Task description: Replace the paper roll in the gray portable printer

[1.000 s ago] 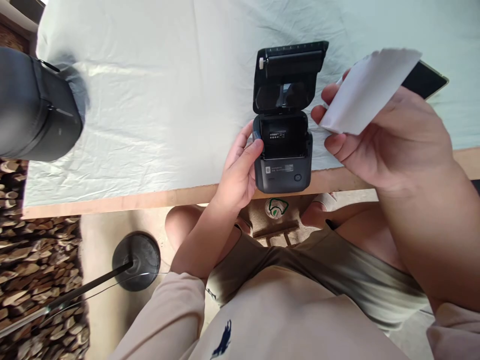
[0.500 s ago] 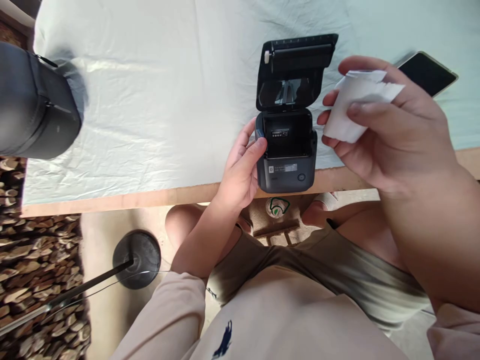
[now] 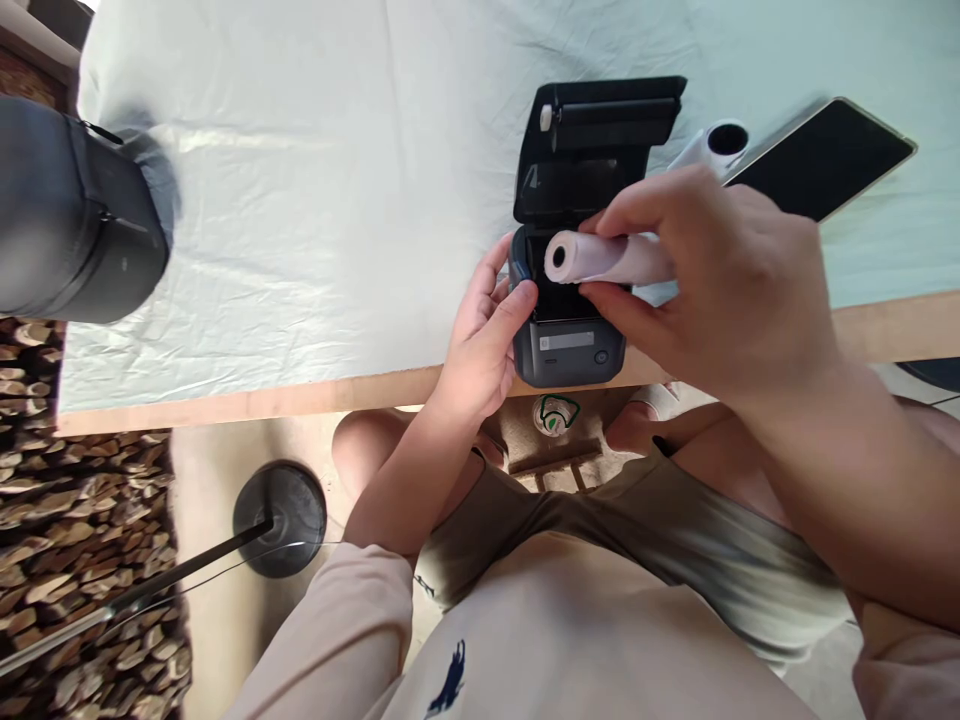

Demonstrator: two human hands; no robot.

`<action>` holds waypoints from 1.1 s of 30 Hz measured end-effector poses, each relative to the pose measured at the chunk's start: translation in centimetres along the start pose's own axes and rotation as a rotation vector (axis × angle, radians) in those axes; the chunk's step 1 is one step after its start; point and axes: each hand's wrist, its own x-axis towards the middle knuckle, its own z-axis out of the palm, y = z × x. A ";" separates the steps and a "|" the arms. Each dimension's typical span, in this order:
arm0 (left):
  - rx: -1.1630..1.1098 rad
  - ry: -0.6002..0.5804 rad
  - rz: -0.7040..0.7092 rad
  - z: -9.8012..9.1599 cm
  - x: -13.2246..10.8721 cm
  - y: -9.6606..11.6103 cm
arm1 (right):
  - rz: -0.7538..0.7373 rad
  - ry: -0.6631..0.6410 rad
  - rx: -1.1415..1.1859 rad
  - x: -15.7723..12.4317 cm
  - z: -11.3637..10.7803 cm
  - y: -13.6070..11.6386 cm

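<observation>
A small dark label printer (image 3: 571, 358) stands at the table's front edge with its lid (image 3: 596, 150) tipped up and back. My left hand (image 3: 484, 335) grips the printer's left side, thumb on its rim. Between the thumb and fingers of my right hand (image 3: 720, 270) is a white paper roll (image 3: 611, 258). The roll lies sideways over the printer's open compartment, its round end with a dark core hole facing left. I cannot tell whether it touches the inside. My right hand covers the printer's right side and the roll's other end.
Behind my right hand lies another white roll (image 3: 726, 140) with a wide dark core, close to a dark-screened phone (image 3: 832, 155). A black zipped case (image 3: 82, 215) sits at the table's left. Below the edge stands a round black stand base (image 3: 279, 518).
My right hand has moved left and turned over, bringing the paper roll from beside the printer to above its compartment. The second roll and more of the phone now show. My left hand keeps its grip.
</observation>
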 end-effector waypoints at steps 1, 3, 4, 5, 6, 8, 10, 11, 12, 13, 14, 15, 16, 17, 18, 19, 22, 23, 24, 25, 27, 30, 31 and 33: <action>0.001 0.005 0.000 0.0 0.0 0.0 | 0.002 -0.033 -0.056 0.2 0.2 -0.1; -0.001 0.012 -0.002 0.0 -0.1 0.0 | -0.004 -0.094 -0.110 0.6 0.6 -0.1; -0.002 0.013 -0.004 0.0 -0.1 0.1 | -0.014 -0.122 -0.126 0.7 0.7 -0.2; -0.002 0.013 -0.007 0.0 -0.1 0.1 | -0.025 -0.139 -0.135 0.9 0.9 -0.2; 0.001 0.013 -0.012 0.1 -0.2 0.1 | -0.033 -0.145 -0.133 1.0 0.9 -0.2; 0.003 0.017 -0.024 0.1 -0.2 0.2 | -0.035 -0.134 -0.103 1.1 1.0 -0.2; 0.003 0.024 -0.035 0.1 -0.3 0.3 | -0.102 -0.133 -0.035 0.8 1.0 0.2; 0.003 0.025 -0.039 0.1 -0.3 0.3 | -0.162 -0.138 0.017 0.6 0.9 0.5; 0.005 0.023 -0.043 0.1 -0.3 0.4 | -0.222 -0.147 0.075 0.4 0.8 0.8; 0.011 0.018 -0.048 0.0 -0.3 0.4 | -0.271 -0.151 0.135 0.2 0.7 1.2; 0.024 0.007 -0.053 -0.1 -0.3 0.4 | -0.299 -0.155 0.191 0.0 0.6 1.5; 0.044 -0.006 -0.056 -0.2 -0.3 0.3 | -0.305 -0.154 0.242 -0.2 0.4 1.8; 0.071 -0.020 -0.059 -0.3 -0.3 0.3 | -0.296 -0.155 0.286 -0.2 0.3 2.0; 0.100 -0.033 -0.063 -0.4 -0.3 0.3 | -0.280 -0.153 0.326 -0.2 0.1 2.1; 0.128 -0.043 -0.072 -0.5 -0.4 0.3 | -0.261 -0.148 0.360 -0.1 0.0 2.2; 0.150 -0.049 -0.083 -0.6 -0.4 0.3 | -0.242 -0.147 0.384 0.0 -0.1 2.2; 0.162 -0.044 -0.116 -0.8 -0.6 0.4 | -0.226 -0.136 0.391 0.2 -0.2 2.2; 0.157 -0.041 -0.119 -0.8 -0.6 0.4 | -0.240 -0.134 0.380 0.2 -0.2 2.2; 0.152 -0.043 -0.118 -0.8 -0.7 0.4 | -0.265 -0.131 0.369 0.2 -0.2 2.2; 0.150 -0.048 -0.112 -0.9 -0.7 0.3 | -0.291 -0.130 0.353 0.1 -0.3 2.2; 0.162 -0.058 -0.089 -1.1 -0.4 0.0 | -0.342 -0.124 0.301 -0.1 -0.4 2.2; 0.228 -0.140 -0.029 -2.1 0.5 -0.8 | -0.456 -0.009 0.170 -0.4 -0.3 2.1; 0.259 -0.189 -0.011 -2.5 0.8 -1.0 | -0.499 0.044 0.139 -0.6 -0.2 2.0; 0.318 -0.271 0.014 -3.3 1.6 -1.5 | -0.555 0.129 0.134 -0.9 0.4 1.8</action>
